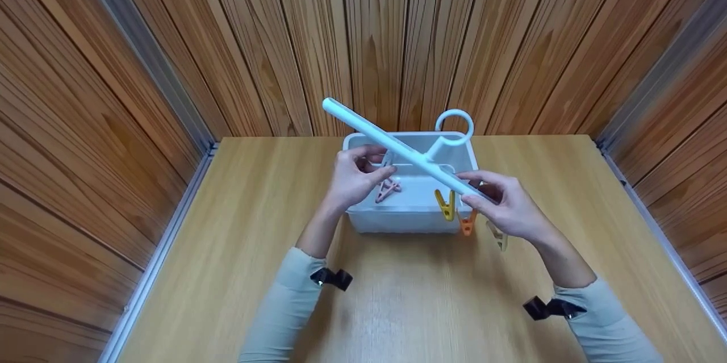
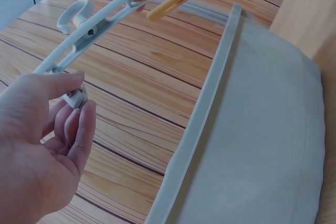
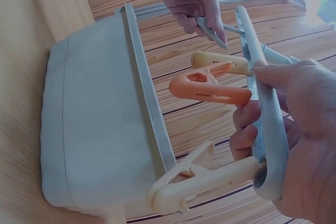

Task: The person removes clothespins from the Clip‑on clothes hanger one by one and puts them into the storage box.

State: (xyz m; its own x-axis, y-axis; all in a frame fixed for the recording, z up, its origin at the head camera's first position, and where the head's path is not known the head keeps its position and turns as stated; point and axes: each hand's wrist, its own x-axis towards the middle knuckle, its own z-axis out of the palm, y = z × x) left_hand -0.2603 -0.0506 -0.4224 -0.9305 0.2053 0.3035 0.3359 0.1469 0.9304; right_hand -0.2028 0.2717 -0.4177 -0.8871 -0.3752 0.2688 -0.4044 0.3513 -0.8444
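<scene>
Above a white bin (image 1: 406, 221), a pale blue clip hanger (image 1: 386, 138) with a ring hook (image 1: 470, 124) is held at a slant. My right hand (image 1: 508, 204) grips its bar near the lower right end. A yellow clothespin (image 1: 446, 205), an orange clothespin (image 3: 210, 88) and a cream clothespin (image 3: 205, 184) hang from the bar around that hand. My left hand (image 1: 355, 178) pinches a grey clothespin (image 2: 77, 98) between thumb and fingers, just below the bar's left part. Below it a pink clothespin (image 1: 388, 188) shows within the bin's outline.
The bin stands on a wooden table (image 1: 255, 226) close to the plank back wall (image 1: 375, 45). Plank side walls with metal rails (image 1: 156, 249) flank the table. Both sleeves carry a black wrist camera (image 1: 331, 278).
</scene>
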